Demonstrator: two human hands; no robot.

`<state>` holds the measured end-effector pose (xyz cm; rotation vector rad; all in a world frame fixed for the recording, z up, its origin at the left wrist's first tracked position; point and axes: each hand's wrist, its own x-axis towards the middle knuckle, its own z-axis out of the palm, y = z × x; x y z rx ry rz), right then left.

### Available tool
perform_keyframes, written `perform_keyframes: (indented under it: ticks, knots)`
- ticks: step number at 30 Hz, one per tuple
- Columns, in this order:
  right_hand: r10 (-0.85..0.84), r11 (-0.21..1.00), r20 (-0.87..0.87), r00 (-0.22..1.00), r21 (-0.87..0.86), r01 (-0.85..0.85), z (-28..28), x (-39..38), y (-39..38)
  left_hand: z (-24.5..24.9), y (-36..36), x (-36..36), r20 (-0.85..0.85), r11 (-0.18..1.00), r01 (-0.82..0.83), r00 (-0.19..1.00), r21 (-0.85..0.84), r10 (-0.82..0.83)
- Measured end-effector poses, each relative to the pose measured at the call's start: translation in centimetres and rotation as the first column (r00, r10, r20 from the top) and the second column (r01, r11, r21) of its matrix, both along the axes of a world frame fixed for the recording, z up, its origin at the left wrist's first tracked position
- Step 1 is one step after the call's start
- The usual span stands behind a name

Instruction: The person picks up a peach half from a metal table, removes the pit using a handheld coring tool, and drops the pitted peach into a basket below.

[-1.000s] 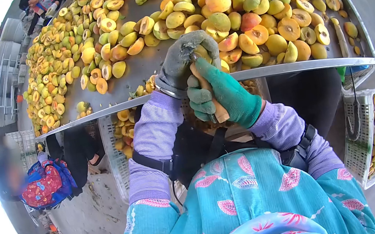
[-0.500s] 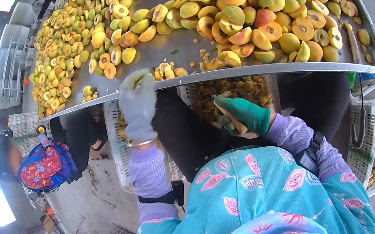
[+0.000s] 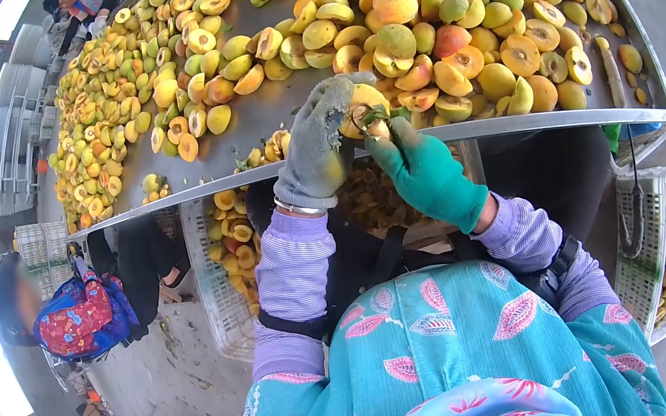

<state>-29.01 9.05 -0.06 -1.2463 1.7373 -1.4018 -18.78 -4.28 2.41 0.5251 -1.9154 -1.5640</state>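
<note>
My left hand (image 3: pixel 316 144), in a grey glove, is closed around a yellow peach half (image 3: pixel 367 99) above the table's near edge. My right hand (image 3: pixel 426 169), in a green glove, meets the fruit from the right, thumb and fingertips against its near side. A wooden-handled tool showed in this hand half a second ago; now the closed fingers hide it. A green leaf bit (image 3: pixel 375 113) lies at the fruit's cut face. Just beyond my hands, halved and whole-looking peaches (image 3: pixel 450 62) are heaped on the metal table (image 3: pixel 261 105).
A raised metal rim (image 3: pixel 256 173) runs along the table's near side. Below stand white crates of fruit pieces, one at the left (image 3: pixel 221 303) and one at the right (image 3: pixel 654 249). A stick (image 3: pixel 611 74) lies on the table's right end. Another person (image 3: pixel 75 311) sits at the left.
My left hand has moved right and now holds a peach half. My right hand has risen from below the table edge to meet it, and its wooden-handled tool is hidden.
</note>
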Motion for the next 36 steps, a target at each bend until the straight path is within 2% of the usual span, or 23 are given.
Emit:
perform_keyframes:
  ticks: [1,2,5,8,11,17,20,23,25,27,28,32,35,36]
  knots:
    - [0.011,1.0,0.023,1.0,0.026,-0.011,0.1,0.2,0.1,-0.8,-0.2,0.1,0.035,0.96,-0.005,0.999,-0.28,0.015]
    - [0.008,1.0,0.039,0.999,0.024,-0.009,0.2,0.1,0.1,-1.4,0.0,0.3,0.044,0.975,-0.014,0.999,-0.22,0.025]
    - [-0.031,1.0,0.1,0.994,0.009,0.03,-0.2,0.2,0.3,0.5,1.5,-0.8,0.015,0.998,-0.062,0.998,0.031,0.062]
    - [-0.078,0.996,0.185,0.98,-0.029,0.085,-1.1,0.7,-0.2,0.7,2.1,-1.6,-0.023,0.944,-0.132,0.989,0.303,0.146]
    - [-0.088,0.995,0.254,0.963,-0.027,0.098,-0.2,0.9,-0.6,0.3,2.1,-1.3,-0.074,0.898,-0.16,0.975,0.41,0.208]
    - [-0.083,0.996,0.239,0.967,-0.012,0.088,-0.7,1.1,-0.9,-0.8,2.1,-1.5,-0.097,0.896,-0.2,0.961,0.397,0.258]
    - [-0.062,0.997,0.246,0.967,-0.023,0.07,-0.9,1.3,-1.2,-1.1,2.4,-1.8,-0.09,0.945,-0.287,0.949,0.159,0.303]
    - [-0.035,0.994,0.248,0.968,-0.088,0.059,-1.0,1.5,-1.9,-1.6,2.0,-1.7,-0.067,0.92,-0.386,0.922,-0.064,0.382]
    - [-0.011,0.99,0.227,0.974,-0.134,0.042,-1.9,1.7,-2.3,-1.6,1.6,-1.4,-0.083,0.932,-0.345,0.931,0.112,0.354]
    - [0.028,0.999,0.273,0.962,-0.053,-0.014,-2.3,2.2,-2.2,-1.7,1.8,-0.4,-0.079,0.909,-0.3,0.939,0.29,0.335]
    - [0.044,0.999,0.293,0.955,-0.018,-0.04,-2.2,2.3,-2.3,-1.4,1.7,-0.5,-0.039,0.911,-0.342,0.932,0.231,0.36]
    - [-0.042,0.998,0.45,0.892,0.07,0.012,-1.5,3.4,-2.5,-1.5,2.6,-1.0,-0.06,0.868,-0.421,0.891,0.264,0.45]
    - [0.064,0.997,0.29,0.955,0.032,-0.076,-1.8,1.7,-1.7,-0.6,1.2,-0.2,-0.021,0.881,-0.182,0.977,0.437,0.213]
    - [0.067,0.985,0.398,0.915,0.118,-0.123,-1.2,1.5,-1.6,-0.1,0.9,-0.3,-0.034,0.899,-0.132,0.986,0.417,0.16]
